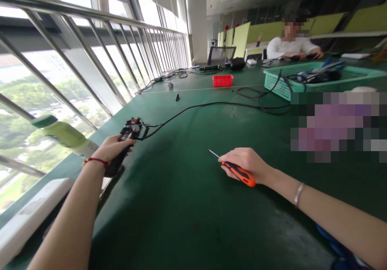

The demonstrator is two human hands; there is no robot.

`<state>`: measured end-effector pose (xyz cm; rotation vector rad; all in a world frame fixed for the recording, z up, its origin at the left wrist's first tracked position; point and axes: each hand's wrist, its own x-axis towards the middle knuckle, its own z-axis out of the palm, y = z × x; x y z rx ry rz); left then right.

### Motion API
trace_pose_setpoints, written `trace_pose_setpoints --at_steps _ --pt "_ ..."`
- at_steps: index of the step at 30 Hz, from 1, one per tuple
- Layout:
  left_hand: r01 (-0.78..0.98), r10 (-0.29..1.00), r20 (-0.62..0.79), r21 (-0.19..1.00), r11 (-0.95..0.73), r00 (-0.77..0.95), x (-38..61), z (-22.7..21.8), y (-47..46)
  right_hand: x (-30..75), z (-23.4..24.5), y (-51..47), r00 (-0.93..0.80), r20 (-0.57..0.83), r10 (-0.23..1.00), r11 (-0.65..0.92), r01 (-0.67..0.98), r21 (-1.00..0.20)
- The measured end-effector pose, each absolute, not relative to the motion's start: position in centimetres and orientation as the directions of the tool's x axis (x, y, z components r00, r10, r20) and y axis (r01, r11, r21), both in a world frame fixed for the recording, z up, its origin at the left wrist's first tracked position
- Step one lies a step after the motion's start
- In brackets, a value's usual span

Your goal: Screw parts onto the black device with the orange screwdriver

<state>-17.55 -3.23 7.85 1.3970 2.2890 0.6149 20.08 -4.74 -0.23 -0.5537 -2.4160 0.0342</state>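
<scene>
Nearest in: right hand [246, 163] closed round an orange-and-black screwdriver [237, 171], handle in the fist, thin shaft poking out to the left, tip just above the green table [193, 205]. Silver bracelet on that wrist. Over on the left, left hand [113, 148] wrapped on a black device [128, 135] w/ exposed parts on top, sitting at the table's left edge; red string round the wrist. The 2 hands well apart. A black cable [196, 108] runs from the device across the table twd the right. Just left of the left hand, a pale green bottle [62, 135] lying tilted by the window rail. Further back: small red bin [223, 80] mid-table, teal basket [302, 86] on the right w/ dark gear in it, loose cables near. Far end, another person [292, 46] in a white top seated, hands down on the desk.
</scene>
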Motion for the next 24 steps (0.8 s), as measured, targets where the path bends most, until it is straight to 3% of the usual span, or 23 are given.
trace_pose_setpoints --at_steps 2,5,8,13,19,24 --pt "0.816 0.884 -0.026 0.373 0.442 -0.467 -19.0 7.9 -3.2 20.1 -0.3 -4.7 -0.702 0.588 0.402 0.909 0.383 -0.164" --pt "0.863 0.836 0.216 0.092 0.496 -0.504 -19.8 7.4 -3.3 20.0 -0.4 -4.7 -0.702 0.58 0.413 0.905 0.388 -0.174" --pt "0.868 0.841 0.276 -0.043 0.495 -0.466 -19.3 6.4 -3.4 20.0 -0.4 -4.8 -0.705 0.574 0.417 0.903 0.392 -0.176" --pt "0.876 0.862 0.266 -0.105 0.471 -0.432 -18.9 5.0 -3.1 20.0 -0.2 -4.8 -0.706 0.577 0.41 0.906 0.389 -0.168" --pt "0.874 0.818 0.425 -0.111 0.473 -0.389 -18.9 4.8 -3.2 20.0 -0.2 -4.7 -0.714 0.56 0.419 0.897 0.42 -0.136" --pt "0.906 0.726 0.636 -0.095 0.412 -0.263 -16.8 5.2 -3.3 20.1 -0.8 -4.4 -0.639 0.656 0.401 0.886 0.451 -0.102"
